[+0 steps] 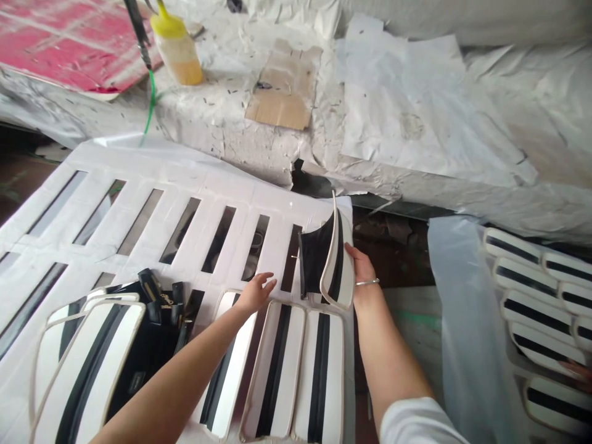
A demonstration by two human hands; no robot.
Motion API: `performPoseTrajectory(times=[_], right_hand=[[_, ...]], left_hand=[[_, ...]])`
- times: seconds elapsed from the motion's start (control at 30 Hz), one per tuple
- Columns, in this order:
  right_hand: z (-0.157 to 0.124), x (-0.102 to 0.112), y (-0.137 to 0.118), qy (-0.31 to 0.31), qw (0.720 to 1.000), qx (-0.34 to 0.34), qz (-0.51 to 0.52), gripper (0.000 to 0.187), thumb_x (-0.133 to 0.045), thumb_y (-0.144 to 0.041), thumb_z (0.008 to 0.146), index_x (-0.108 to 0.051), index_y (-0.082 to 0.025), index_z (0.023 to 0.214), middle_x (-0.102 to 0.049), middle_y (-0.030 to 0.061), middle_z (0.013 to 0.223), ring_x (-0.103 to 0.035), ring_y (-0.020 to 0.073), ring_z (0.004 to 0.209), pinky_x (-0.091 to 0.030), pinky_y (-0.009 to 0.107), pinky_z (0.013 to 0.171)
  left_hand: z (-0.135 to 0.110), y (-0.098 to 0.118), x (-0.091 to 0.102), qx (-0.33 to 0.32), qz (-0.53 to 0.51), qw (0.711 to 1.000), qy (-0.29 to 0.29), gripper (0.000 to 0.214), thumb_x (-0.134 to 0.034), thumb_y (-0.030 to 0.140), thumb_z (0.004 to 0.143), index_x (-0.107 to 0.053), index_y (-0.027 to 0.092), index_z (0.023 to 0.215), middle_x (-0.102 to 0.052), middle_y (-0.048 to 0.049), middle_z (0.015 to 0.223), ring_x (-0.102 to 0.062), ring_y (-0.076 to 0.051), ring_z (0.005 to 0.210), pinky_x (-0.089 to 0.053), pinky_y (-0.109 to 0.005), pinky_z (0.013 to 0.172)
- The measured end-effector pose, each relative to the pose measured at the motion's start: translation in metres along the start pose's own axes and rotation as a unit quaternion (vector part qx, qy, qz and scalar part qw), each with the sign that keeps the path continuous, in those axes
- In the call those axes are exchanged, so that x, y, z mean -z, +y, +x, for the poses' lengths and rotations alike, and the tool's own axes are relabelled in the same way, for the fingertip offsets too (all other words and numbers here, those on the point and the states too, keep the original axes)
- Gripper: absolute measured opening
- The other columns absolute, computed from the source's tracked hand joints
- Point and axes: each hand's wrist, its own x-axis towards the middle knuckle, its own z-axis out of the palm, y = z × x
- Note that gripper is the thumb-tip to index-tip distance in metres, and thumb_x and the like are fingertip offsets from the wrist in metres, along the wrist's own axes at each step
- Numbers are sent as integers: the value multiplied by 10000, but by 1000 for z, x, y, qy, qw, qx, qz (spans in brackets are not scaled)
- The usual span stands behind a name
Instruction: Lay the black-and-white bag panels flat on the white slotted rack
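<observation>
One striped panel (337, 265) stands on edge in my right hand (361, 268), fingers closed on its rim, over the flat panels (296, 364) on the slotted sheet (208, 179). It looks light and bendy, best held by that piped rim. My left hand (256, 291) hovers open beside it; the sheet's edge runs just to the right, with free room to the left.

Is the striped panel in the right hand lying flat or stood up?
Stood up on edge. The right hand grips the panel upright and bent, its black lining showing; the panels below lie flat.
</observation>
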Motion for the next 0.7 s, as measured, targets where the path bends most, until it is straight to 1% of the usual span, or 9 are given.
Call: performPoseTrajectory(times=[0.1, 0.23, 0.3, 0.37, 0.43, 0.47, 0.53, 0.6, 0.7], right_hand=[[18, -3, 3, -27, 998, -50, -7, 386, -482, -463, 767, -639, -128, 877, -663, 117, 741, -644, 248, 827, -528, 394, 757], [58, -14, 15, -24, 999, -30, 34, 352, -468, -421, 793, -633, -119, 866, -663, 97, 718, -647, 220, 803, -531, 353, 744], [74, -21, 22, -20, 998, -7, 60, 262, -544, -354, 756, -631, -119, 829, -661, 77, 688, -646, 210, 765, -533, 335, 729], [81, -27, 31, -41, 998, 4, 49, 197, -644, -272, 673, -631, -119, 796, -651, 48, 645, -633, 190, 675, -530, 317, 682], [79, -30, 41, -65, 998, -4, 26, 224, -712, -232, 598, -630, -121, 773, -637, 22, 614, -597, 159, 574, -510, 294, 600], [76, -31, 47, -63, 998, -11, 23, 239, -729, -233, 577, -627, -123, 763, -631, 13, 605, -579, 145, 539, -496, 284, 566], [69, -29, 59, -42, 998, -30, 37, 251, -734, -258, 568, -620, -126, 749, -629, 15, 606, -571, 137, 522, -488, 280, 552], [66, -27, 69, -22, 997, -47, 48, 272, -723, -290, 575, -618, -127, 766, -637, 29, 627, -593, 154, 554, -507, 301, 592], [74, -29, 77, -12, 999, -45, -15, 314, -688, -345, 604, -608, -126, 814, -651, 56, 671, -619, 187, 604, -525, 342, 644]], left_hand=[[16, 5, -9, 14, -14, 1000, -5, 363, -473, 331, 883, -598, 123, 1152, -615, -127, 1152, -590, -202, 1037, -437, -286, 924], [34, 5, -16, 27, -106, 994, 16, 395, -442, 389, 883, -615, 107, 1098, -628, -131, 1132, -583, -221, 1056, -454, -305, 907], [40, 6, -15, 39, -198, 979, 23, 481, -393, 481, 885, -599, 103, 1100, -604, -146, 1166, -584, -231, 1048, -491, -312, 830], [43, 9, -10, 54, -295, 954, 22, 594, -350, 580, 868, -571, 93, 1126, -572, -166, 1202, -589, -230, 1029, -507, -306, 777], [42, 14, -6, 68, -356, 932, -1, 688, -341, 662, 831, -551, 90, 1149, -568, -171, 1192, -599, -218, 989, -511, -300, 759], [40, 16, -4, 73, -363, 929, -22, 702, -370, 684, 807, -551, 96, 1146, -580, -161, 1164, -605, -208, 955, -511, -292, 742], [36, 19, -5, 78, -329, 939, -68, 659, -440, 679, 775, -571, 119, 1098, -619, -116, 1052, -609, -181, 855, -500, -261, 672], [33, 20, -10, 65, -240, 964, -96, 539, -480, 621, 783, -600, 131, 971, -631, -55, 851, -586, -149, 734, -455, -228, 591], [37, 21, -19, 42, -62, 996, -52, 413, -456, 521, 835, -567, 137, 733, -530, 0, 593, -514, -120, 597, -366, -224, 536]])
